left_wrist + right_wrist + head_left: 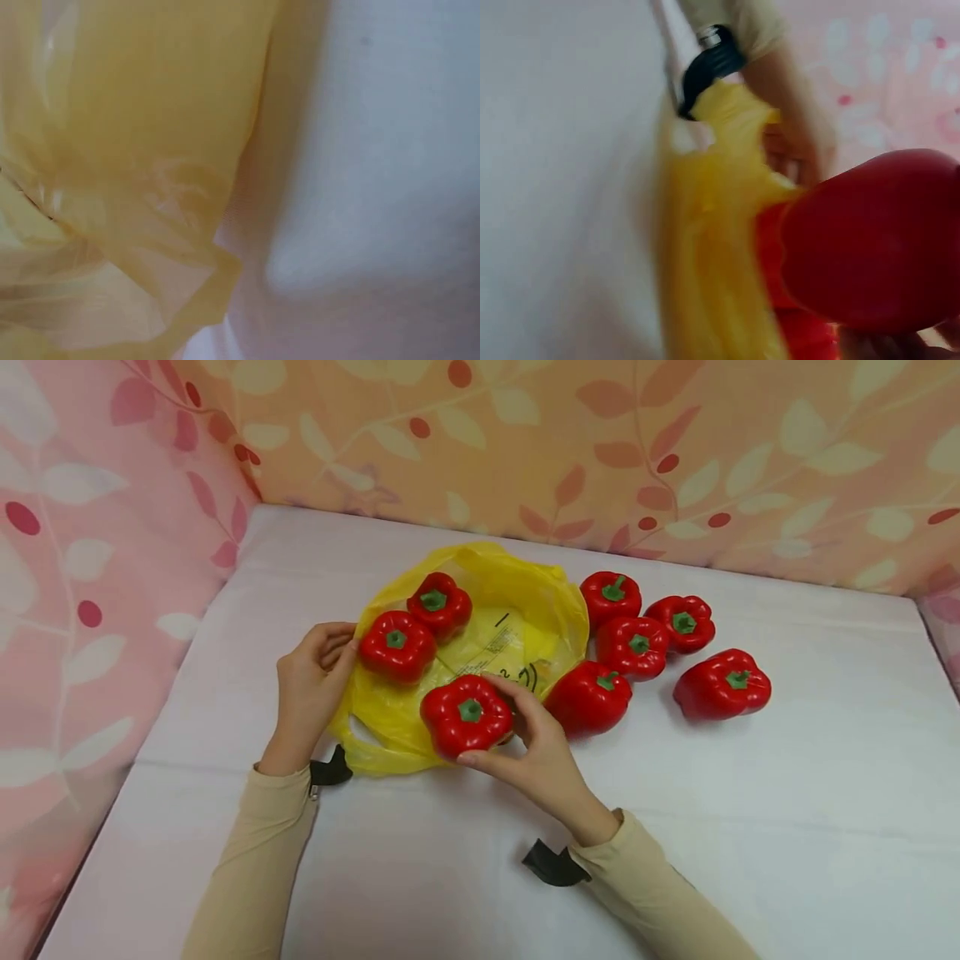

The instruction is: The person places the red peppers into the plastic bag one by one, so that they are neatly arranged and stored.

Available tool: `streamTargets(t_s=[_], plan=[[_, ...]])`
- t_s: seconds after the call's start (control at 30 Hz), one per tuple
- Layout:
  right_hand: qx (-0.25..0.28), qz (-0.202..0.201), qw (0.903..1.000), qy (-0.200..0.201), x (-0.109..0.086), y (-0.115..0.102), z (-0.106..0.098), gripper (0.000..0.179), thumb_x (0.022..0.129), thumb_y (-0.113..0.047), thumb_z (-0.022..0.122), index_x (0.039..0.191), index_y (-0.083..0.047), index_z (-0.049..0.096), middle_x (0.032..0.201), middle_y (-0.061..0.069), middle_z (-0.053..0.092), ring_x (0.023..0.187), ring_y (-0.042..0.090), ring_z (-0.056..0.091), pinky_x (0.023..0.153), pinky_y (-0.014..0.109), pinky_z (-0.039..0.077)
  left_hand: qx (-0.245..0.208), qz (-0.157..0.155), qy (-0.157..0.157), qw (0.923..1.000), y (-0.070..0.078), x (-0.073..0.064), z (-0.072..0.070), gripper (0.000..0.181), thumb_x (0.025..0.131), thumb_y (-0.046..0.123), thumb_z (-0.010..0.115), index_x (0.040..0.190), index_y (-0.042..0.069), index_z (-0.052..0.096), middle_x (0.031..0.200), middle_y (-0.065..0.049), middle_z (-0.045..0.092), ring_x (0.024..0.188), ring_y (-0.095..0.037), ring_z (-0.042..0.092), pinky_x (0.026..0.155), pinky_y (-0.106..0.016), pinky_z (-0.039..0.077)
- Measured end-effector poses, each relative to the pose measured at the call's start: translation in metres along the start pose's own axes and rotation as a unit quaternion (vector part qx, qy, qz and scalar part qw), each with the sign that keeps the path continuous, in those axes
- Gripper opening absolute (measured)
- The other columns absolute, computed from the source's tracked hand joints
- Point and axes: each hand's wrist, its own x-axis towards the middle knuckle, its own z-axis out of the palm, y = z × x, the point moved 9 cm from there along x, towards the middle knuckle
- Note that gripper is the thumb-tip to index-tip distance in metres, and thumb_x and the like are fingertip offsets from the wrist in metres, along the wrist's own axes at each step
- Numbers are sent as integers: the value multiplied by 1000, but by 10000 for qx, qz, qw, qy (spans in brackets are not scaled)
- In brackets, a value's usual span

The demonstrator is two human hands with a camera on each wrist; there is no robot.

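Note:
A yellow plastic bag (517, 572) lies with its mouth spread wide, and two red bell peppers (397, 664) sit at its left side. My left hand (311, 681) grips the bag's left rim between thumb and curled fingers. Over the front part of the bag, my right hand (542, 756) holds another red bell pepper (442, 718), green stem upward, thumb at the front and fingers on its far right side. That held pepper (870, 240) looms large in the right wrist view. Yellow film (150, 112) fills the left of the left wrist view; the left fingers are hidden there.
Right of the bag stand several more red bell peppers; one pepper (588, 706) is close against the bag's edge, another pepper (720, 689) stands farther right. White cloth (825, 827) covers the table. Leaf-patterned fabric (420, 460) hangs behind and on the left.

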Motion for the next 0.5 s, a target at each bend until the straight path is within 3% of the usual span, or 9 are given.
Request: streamTargets(t_s=[0.2, 0.5], plan=[[-273, -74, 9996, -55, 24, 13, 21, 77, 75, -16, 81, 140, -15, 41, 135, -7, 46, 122, 9, 43, 101, 36, 43, 1, 57, -42, 10000, -1, -1, 4, 20, 90, -1, 61, 108, -9, 61, 104, -21, 67, 94, -27, 67, 79, -13, 51], [-291, 9, 9989, -359, 37, 24, 37, 77, 75, -20, 81, 140, -12, 41, 135, -4, 47, 121, 10, 46, 101, 34, 43, 96, 55, 45, 9999, 0, -1, -2, 20, 90, 1, 60, 108, -8, 62, 103, -21, 67, 94, -28, 67, 79, -14, 51]])
